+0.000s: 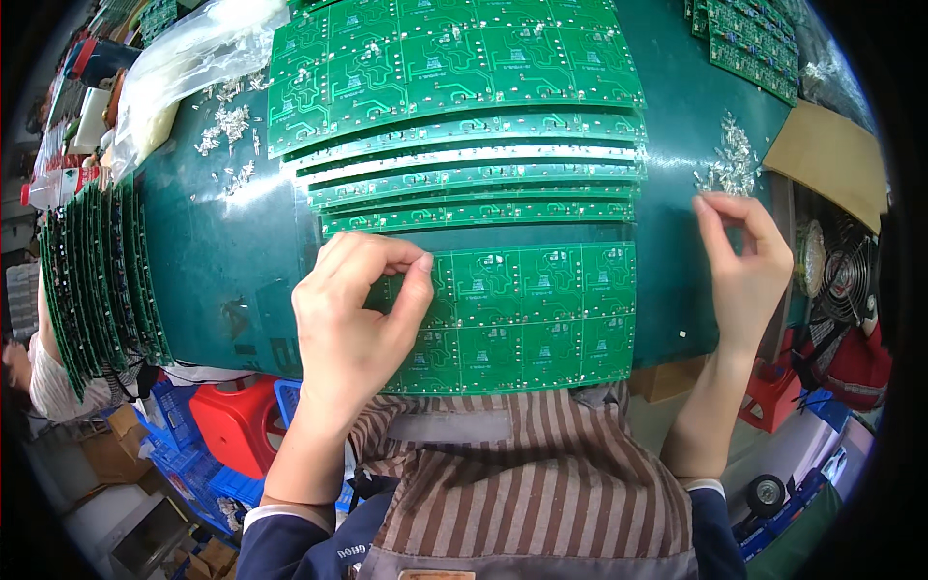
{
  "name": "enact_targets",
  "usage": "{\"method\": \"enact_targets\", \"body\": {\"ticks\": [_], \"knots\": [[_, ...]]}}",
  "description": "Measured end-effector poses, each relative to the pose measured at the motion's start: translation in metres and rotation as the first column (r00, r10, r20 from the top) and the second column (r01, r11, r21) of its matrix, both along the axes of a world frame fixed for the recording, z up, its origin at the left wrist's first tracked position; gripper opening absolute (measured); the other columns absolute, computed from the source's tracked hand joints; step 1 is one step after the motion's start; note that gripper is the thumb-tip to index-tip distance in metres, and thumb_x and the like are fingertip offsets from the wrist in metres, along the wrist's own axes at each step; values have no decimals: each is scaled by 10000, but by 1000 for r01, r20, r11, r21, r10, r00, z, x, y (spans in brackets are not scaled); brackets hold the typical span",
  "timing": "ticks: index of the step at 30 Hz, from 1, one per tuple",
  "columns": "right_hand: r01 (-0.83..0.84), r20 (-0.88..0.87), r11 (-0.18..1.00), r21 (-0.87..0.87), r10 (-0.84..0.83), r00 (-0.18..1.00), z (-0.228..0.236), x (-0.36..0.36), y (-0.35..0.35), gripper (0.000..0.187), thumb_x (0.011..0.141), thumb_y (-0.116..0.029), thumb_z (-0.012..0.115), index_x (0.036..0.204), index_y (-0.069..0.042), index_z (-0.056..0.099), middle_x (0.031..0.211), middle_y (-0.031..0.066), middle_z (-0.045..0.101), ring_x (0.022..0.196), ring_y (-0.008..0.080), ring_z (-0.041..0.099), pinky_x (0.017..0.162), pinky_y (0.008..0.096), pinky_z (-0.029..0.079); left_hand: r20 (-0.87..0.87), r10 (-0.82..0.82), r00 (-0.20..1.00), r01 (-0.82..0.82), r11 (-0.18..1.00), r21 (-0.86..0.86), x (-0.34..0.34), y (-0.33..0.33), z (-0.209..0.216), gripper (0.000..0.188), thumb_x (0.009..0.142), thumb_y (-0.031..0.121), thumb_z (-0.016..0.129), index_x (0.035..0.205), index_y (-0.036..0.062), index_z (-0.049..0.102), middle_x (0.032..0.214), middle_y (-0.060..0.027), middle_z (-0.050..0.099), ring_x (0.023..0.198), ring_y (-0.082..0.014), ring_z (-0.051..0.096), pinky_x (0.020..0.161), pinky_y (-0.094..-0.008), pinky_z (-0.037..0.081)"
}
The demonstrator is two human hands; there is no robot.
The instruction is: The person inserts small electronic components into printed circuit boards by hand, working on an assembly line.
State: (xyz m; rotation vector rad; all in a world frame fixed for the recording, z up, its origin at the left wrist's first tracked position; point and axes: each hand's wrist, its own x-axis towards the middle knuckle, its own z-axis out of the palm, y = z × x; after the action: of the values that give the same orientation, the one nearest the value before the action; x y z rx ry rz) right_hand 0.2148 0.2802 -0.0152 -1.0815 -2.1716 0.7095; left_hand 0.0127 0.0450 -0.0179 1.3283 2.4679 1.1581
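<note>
A green circuit board panel lies flat at the table's near edge, marked off into several repeated sections. Over its left part is my left hand, thumb and index fingertips pinched together; whatever is between them is too small to make out. My right hand is off the panel to the right, its thumb and forefinger closed at the near edge of a pile of small, shiny, pin-like components. Any part in that pinch cannot be made out. Beyond the panel, more green circuit boards lie overlapping in a row.
Loose components are scattered at the left beside a clear plastic bag. Upright boards line the left table edge. Further boards lie far right, near a cardboard piece and a fan. A red stool stands below left.
</note>
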Motion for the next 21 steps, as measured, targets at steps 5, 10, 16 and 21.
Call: {"method": "enact_targets", "body": {"ticks": [5,10,16,21], "knots": [[-229,-206,938,-259,179,962,10,-7,-37,82,804,76,753,857,19,728,840,62,725,778,102,661,719,235,509,-30,-17,999,17,1000,-10,-1,-3,0,90,797,-36,732,821,-9,650,797,-98,675,710,-201,626,685,-298,500],[-363,-186,903,-228,325,927,9,-19,-61,133,734,84,757,827,-10,742,794,85,740,718,171,692,675,275,524,-54,-37,998,37,999,-13,-2,-2,-3,89,796,-39,728,824,-11,648,800,-97,673,706,-198,622,688,-295,498],[-424,-131,904,-64,413,901,-2,-30,-62,146,740,49,777,846,-33,721,796,88,724,716,226,694,680,317,546,-35,-27,999,26,999,-22,-3,-2,-3,85,796,-38,728,829,-12,654,800,-96,674,710,-188,625,685,-290,499],[-398,-98,918,-4,395,913,-10,-29,-68,181,734,56,766,865,-41,688,818,80,719,743,237,696,684,327,551,-63,-58,996,57,998,-20,-4,-1,-3,90,786,-43,731,827,-7,658,803,-91,681,712,-196,628,686,-292,502]]}}
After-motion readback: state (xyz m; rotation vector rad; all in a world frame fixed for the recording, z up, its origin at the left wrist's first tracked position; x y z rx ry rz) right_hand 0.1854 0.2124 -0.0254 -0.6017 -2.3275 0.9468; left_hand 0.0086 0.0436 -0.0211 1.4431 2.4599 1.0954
